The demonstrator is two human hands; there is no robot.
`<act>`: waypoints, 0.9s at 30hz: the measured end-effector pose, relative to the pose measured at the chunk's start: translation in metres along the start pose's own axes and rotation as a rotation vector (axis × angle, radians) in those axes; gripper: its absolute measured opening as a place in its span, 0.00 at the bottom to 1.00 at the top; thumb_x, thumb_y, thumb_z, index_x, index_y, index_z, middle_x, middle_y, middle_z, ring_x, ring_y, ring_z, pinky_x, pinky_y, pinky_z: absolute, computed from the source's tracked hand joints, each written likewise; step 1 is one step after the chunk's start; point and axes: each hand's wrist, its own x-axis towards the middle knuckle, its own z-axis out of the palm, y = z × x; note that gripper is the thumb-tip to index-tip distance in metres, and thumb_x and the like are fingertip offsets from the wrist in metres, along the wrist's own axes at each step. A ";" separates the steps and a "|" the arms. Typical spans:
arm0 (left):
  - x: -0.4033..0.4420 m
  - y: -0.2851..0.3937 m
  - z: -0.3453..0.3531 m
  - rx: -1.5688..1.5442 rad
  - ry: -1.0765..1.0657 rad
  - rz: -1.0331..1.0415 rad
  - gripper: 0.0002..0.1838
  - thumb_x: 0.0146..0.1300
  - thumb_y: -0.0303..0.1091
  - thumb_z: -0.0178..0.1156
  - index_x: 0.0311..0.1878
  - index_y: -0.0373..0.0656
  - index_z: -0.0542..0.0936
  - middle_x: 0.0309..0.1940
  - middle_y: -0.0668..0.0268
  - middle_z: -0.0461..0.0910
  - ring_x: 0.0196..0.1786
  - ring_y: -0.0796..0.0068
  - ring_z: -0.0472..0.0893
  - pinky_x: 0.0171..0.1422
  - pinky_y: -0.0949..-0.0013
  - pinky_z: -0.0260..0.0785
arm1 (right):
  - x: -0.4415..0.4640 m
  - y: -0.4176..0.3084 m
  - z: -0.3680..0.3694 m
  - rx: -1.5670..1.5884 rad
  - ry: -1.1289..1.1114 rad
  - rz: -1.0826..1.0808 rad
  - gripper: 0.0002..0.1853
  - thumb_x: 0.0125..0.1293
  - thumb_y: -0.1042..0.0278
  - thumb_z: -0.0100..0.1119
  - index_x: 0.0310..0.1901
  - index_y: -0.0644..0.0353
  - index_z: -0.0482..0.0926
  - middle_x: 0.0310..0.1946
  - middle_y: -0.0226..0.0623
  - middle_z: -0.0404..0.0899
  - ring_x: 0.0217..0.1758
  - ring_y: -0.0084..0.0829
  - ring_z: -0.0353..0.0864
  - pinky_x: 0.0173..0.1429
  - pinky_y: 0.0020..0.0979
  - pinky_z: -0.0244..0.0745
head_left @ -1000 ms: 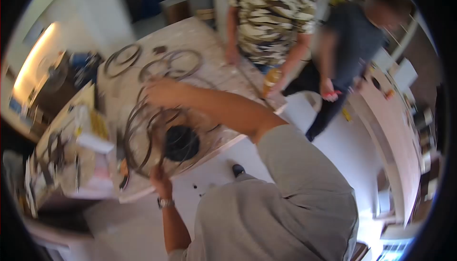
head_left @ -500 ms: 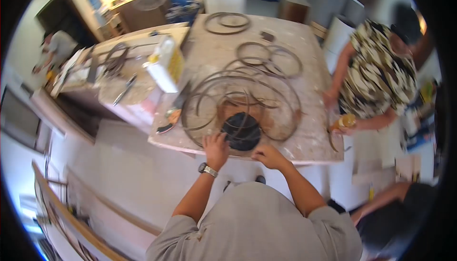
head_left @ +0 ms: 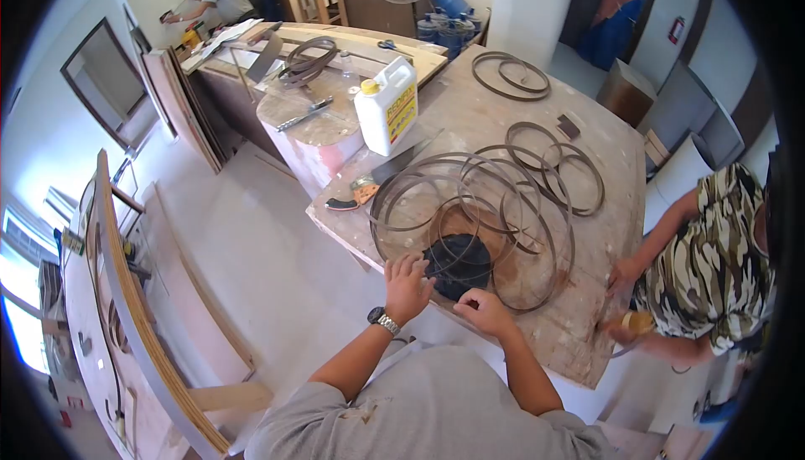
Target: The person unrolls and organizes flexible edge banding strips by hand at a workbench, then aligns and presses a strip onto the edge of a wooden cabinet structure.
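My left hand [head_left: 409,287] is at the table's near edge, fingers spread, beside a black round bundle [head_left: 458,265] that looks like cloth or plastic. My right hand [head_left: 486,311] is curled closed just below the bundle; whatever its fingers pinch, if anything, is hidden. Thin brown strips [head_left: 549,299], bent into large loose loops, lie over and around the bundle. Beneath them is a reddish-brown patch [head_left: 501,246] on the tabletop. To the left of the loops rests a handsaw [head_left: 362,191] with an orange and black handle.
A white jug [head_left: 388,112] with a yellow cap stands beyond the saw. More strip coils [head_left: 577,176] lie farther up the worktable [head_left: 608,334]. At the right edge, a co-worker in a camouflage top [head_left: 713,259] holds a yellow bottle [head_left: 637,323]. Long boards [head_left: 159,317] stand at left.
My view has swung left, so the table appears farther right and tilted. Both hands stay beside the black bundle, with little change in their pose.
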 end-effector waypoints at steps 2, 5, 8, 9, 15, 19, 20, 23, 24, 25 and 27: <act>0.000 0.004 -0.006 -0.009 0.081 -0.017 0.21 0.55 0.36 0.65 0.53 0.45 0.77 0.56 0.59 0.73 0.64 0.54 0.67 0.69 0.44 0.52 | 0.007 -0.005 -0.003 0.054 -0.044 0.056 0.12 0.61 0.63 0.66 0.30 0.64 0.79 0.27 0.31 0.79 0.29 0.21 0.74 0.35 0.27 0.71; -0.003 0.001 -0.010 -0.032 0.159 -0.041 0.20 0.53 0.33 0.66 0.51 0.44 0.77 0.54 0.58 0.74 0.62 0.53 0.68 0.67 0.48 0.55 | 0.013 -0.023 -0.009 0.023 -0.085 0.055 0.11 0.61 0.64 0.66 0.31 0.64 0.80 0.27 0.30 0.79 0.28 0.20 0.73 0.35 0.26 0.70; 0.003 -0.008 -0.017 -0.044 0.192 -0.041 0.20 0.52 0.30 0.65 0.50 0.43 0.77 0.53 0.57 0.74 0.59 0.53 0.70 0.65 0.50 0.58 | 0.026 -0.039 -0.014 0.021 -0.161 0.124 0.10 0.62 0.64 0.65 0.30 0.62 0.80 0.26 0.28 0.78 0.27 0.17 0.71 0.34 0.24 0.68; 0.007 -0.013 -0.019 -0.047 0.196 -0.036 0.19 0.51 0.29 0.65 0.49 0.43 0.78 0.52 0.56 0.75 0.58 0.53 0.71 0.64 0.51 0.59 | 0.030 -0.038 -0.015 0.034 -0.191 0.169 0.10 0.63 0.65 0.65 0.29 0.62 0.80 0.26 0.27 0.77 0.27 0.15 0.70 0.33 0.23 0.67; 0.047 -0.043 -0.028 -0.114 0.196 0.042 0.18 0.51 0.28 0.65 0.48 0.42 0.78 0.51 0.57 0.75 0.56 0.53 0.72 0.62 0.52 0.62 | 0.055 -0.053 -0.006 0.083 -0.220 0.041 0.06 0.61 0.70 0.67 0.31 0.61 0.80 0.27 0.25 0.78 0.30 0.15 0.72 0.35 0.21 0.67; 0.070 -0.060 -0.033 -0.179 0.159 0.100 0.17 0.53 0.29 0.65 0.48 0.42 0.78 0.50 0.58 0.75 0.56 0.53 0.72 0.63 0.51 0.61 | 0.084 -0.062 0.009 0.149 -0.245 0.091 0.06 0.60 0.71 0.68 0.32 0.61 0.80 0.29 0.24 0.78 0.32 0.15 0.73 0.37 0.21 0.69; 0.076 -0.060 -0.038 -0.186 0.140 0.118 0.17 0.53 0.29 0.65 0.48 0.42 0.78 0.50 0.58 0.75 0.56 0.53 0.72 0.63 0.50 0.61 | 0.092 -0.066 0.014 0.138 -0.237 0.100 0.06 0.60 0.70 0.67 0.32 0.61 0.80 0.29 0.25 0.78 0.32 0.15 0.73 0.37 0.21 0.69; 0.088 -0.075 -0.037 -0.243 0.087 0.151 0.17 0.55 0.31 0.63 0.49 0.43 0.77 0.52 0.59 0.74 0.57 0.54 0.72 0.66 0.47 0.58 | 0.113 -0.065 0.028 0.177 -0.234 0.084 0.06 0.62 0.69 0.66 0.32 0.62 0.80 0.29 0.26 0.78 0.32 0.16 0.74 0.37 0.21 0.69; 0.091 -0.080 -0.036 -0.268 0.068 0.158 0.17 0.56 0.32 0.63 0.50 0.43 0.77 0.53 0.59 0.74 0.57 0.54 0.72 0.67 0.46 0.56 | 0.118 -0.065 0.032 0.203 -0.236 0.072 0.06 0.62 0.69 0.65 0.32 0.62 0.80 0.29 0.26 0.78 0.32 0.16 0.74 0.37 0.22 0.69; 0.093 -0.085 -0.035 -0.278 0.065 0.161 0.17 0.56 0.31 0.63 0.50 0.43 0.77 0.52 0.59 0.74 0.57 0.54 0.72 0.67 0.46 0.57 | 0.121 -0.067 0.036 0.185 -0.220 0.091 0.07 0.63 0.69 0.65 0.32 0.62 0.80 0.29 0.26 0.78 0.32 0.17 0.74 0.37 0.22 0.69; 0.099 -0.092 -0.038 -0.298 0.063 0.168 0.18 0.56 0.30 0.63 0.51 0.44 0.77 0.52 0.59 0.74 0.57 0.54 0.72 0.66 0.46 0.57 | 0.122 -0.080 0.041 0.146 -0.190 0.125 0.07 0.64 0.68 0.64 0.32 0.62 0.80 0.29 0.27 0.78 0.32 0.17 0.74 0.37 0.22 0.69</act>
